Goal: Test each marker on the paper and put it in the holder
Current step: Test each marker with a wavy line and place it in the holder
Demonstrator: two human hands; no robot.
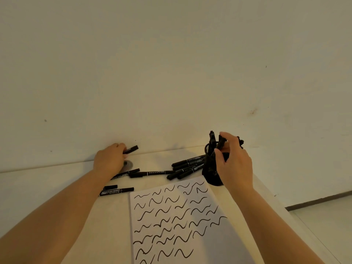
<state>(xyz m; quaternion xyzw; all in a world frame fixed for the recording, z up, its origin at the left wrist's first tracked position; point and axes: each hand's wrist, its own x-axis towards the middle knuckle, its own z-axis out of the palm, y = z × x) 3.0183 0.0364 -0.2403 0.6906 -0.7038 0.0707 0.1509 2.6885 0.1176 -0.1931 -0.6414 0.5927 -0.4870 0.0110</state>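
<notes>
While the right hand (235, 164) pinches a black felt-tip marker (221, 142) between thumb and fingertips above the black mesh cylindrical holder (210, 174), the left hand (109, 160) curls around another black marker (131, 149) near the back edge of the pale tabletop (76, 187), beside a small round grey object (128, 164) that it partly covers. Several markers already stand in the holder, so the one being placed should, by judgement, be lowered nearly upright into a gap between them and released only once its lower end is past the rim; a slanted entry risks catching on the others or tipping the holder, which stands close to the table's right edge. Just left of the holder lies a loose pile of black markers (187, 166), with further ones strewn toward the left forearm. The white sheet of paper (224, 242), in front of the holder and touching its base, is covered with rows of black wavy test strokes; bare space shows chiefly at its lower right. Whether the left hand's marker is capped cannot be told.
</notes>
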